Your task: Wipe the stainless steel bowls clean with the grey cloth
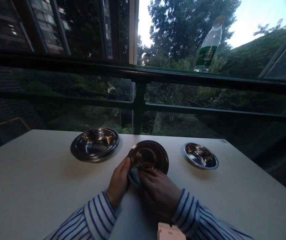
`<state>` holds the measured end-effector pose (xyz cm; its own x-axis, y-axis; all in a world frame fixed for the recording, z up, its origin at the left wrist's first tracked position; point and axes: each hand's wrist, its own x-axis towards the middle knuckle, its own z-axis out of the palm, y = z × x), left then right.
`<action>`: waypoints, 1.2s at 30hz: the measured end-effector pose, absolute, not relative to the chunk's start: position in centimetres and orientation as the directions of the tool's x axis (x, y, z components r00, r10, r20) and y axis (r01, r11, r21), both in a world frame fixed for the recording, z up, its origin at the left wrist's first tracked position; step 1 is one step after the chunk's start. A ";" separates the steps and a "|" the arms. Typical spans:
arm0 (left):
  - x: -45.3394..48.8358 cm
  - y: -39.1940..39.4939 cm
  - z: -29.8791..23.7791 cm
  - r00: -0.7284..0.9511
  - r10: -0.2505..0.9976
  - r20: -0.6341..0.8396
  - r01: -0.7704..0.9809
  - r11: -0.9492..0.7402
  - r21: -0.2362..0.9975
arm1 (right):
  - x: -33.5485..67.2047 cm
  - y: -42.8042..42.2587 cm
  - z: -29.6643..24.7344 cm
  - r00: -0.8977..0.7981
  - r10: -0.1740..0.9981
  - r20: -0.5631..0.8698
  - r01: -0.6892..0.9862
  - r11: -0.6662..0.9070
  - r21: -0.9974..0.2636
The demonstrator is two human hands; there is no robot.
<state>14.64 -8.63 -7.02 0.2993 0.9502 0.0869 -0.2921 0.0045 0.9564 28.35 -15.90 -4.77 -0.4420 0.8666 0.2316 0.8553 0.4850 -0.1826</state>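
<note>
Metal bowl (148,156), glossy, round, gripped by left hand (119,181); right hand (161,190) clutching crumpled greenish cloth (135,176) against it.

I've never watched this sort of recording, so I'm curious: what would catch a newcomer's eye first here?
Probably the shiny metal dish in the middle, gripped by the left hand while the right hand holds a greenish cloth against it. On the white table, a stack of metal dishes stands to its left and a lone bowl to its right. Above, a green-labelled bottle stands out against the trees.
</note>
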 end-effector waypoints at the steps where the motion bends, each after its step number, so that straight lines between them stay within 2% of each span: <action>1: 14.6 -8.7 -7.0 0.295 0.951 0.093 -0.288 -0.004 0.958 | 28.6 -16.2 -4.6 -0.440 0.873 0.213 0.864 0.476 -0.166; 6: 14.8 -9.1 -6.9 0.309 0.945 0.107 -0.264 -0.023 0.964 | 29.1 -17.4 -4.5 -0.406 0.899 0.167 0.898 0.426 -0.111; 11: 14.8 -9.4 -6.5 0.287 0.954 0.086 -0.262 -0.008 0.965 | 27.7 -16.5 -4.9 -0.421 0.881 0.218 0.857 0.464 -0.223; 14: 14.7 -9.6 -6.5 0.290 0.956 0.045 -0.277 0.039 0.960 | 27.7 -16.1 -4.6 -0.437 0.869 0.231 0.838 0.487 -0.246; 21: 15.0 -9.5 -6.8 0.258 0.966 0.032 -0.320 0.054 0.946 | 29.0 -16.7 -3.4 -0.417 0.905 0.089 0.888 0.426 -0.171; 27: 14.9 -9.6 -6.7 0.278 0.958 0.065 -0.321 0.029 0.947 | 27.8 -16.1 -4.6 -0.435 0.879 0.196 0.856 0.471 -0.213; 36: 15.0 -9.6 -6.6 0.277 0.955 0.103 -0.321 -0.009 0.947 | 29.0 -17.0 -3.6 -0.433 0.896 0.098 0.889 0.443 -0.116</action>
<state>14.96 -9.63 -6.61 0.2769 0.9554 0.1031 -0.3205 -0.0093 0.9472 28.99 -17.01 -3.62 -0.4334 0.8959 0.0981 0.8891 0.4428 -0.1158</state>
